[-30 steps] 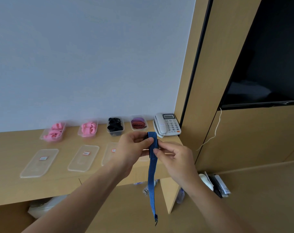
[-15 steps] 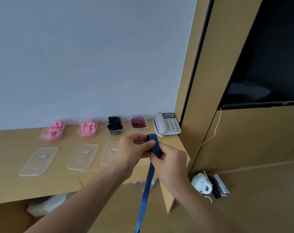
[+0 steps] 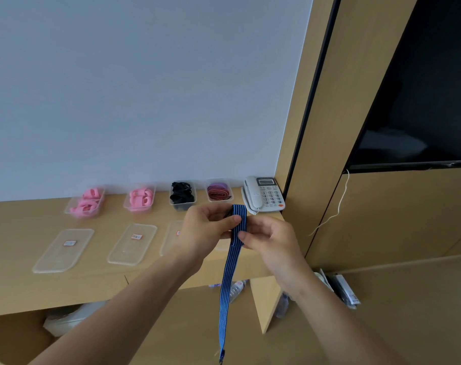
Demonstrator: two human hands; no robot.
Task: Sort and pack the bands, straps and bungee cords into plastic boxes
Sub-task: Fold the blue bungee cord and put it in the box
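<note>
Two hands worked a blue striped strap [image 3: 239, 219] above the front edge of a wooden desk [image 3: 18, 285]. The left hand [image 3: 205, 230] pinched the folded top w/ thumb across the strap's face, fingers curled behind; the right hand [image 3: 270, 241] pinched it just below, thumb and forefinger closed on the fabric. From the grip the loose tail hung straight down past the desk edge, its frayed end near the bottom of view. Beyond the grip, at the back of the desk, stood four clear plastic boxes: two w/ pink bands [image 3: 85, 202] [image 3: 140, 198], one w/ black cords [image 3: 182, 195], one w/ a reddish strap [image 3: 219, 192]. Left of the grip lay flat lids [image 3: 63, 250] [image 3: 132, 243], approx. one per box. A white phone [image 3: 263, 194] sat just behind the hands.
</note>
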